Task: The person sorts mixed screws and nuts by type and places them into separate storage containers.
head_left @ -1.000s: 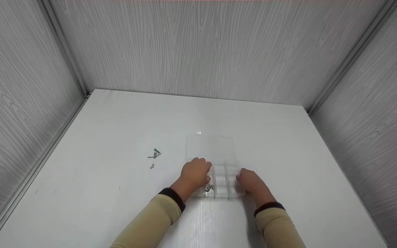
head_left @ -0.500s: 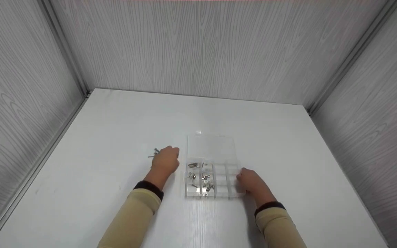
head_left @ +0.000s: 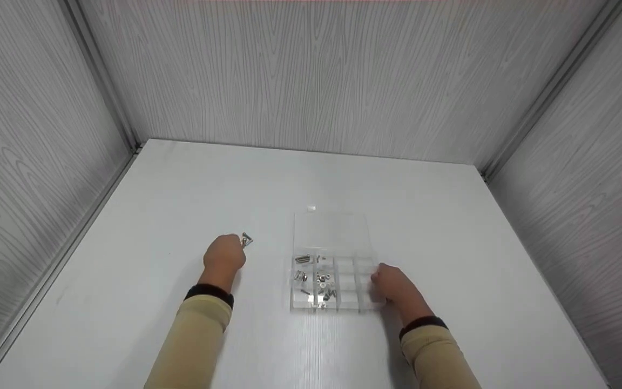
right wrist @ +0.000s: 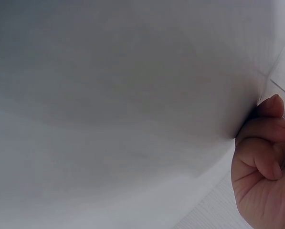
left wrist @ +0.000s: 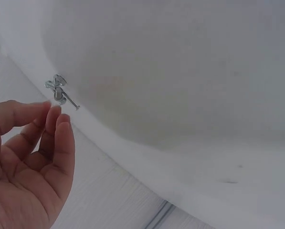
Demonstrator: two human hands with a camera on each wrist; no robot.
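Screws [head_left: 247, 240] left of the organizer box [head_left: 330, 259]: my left hand [head_left: 224, 255], fingers loosely together, reaches them; next, a careful pinch.

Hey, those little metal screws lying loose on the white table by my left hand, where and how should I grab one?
Probably pinch one small metal screw from the loose cluster by its thin shank, coming down from above with thumb and forefinger of the left hand. The screws lie flat on the white table, so only a fingertip pinch likely gets under them.
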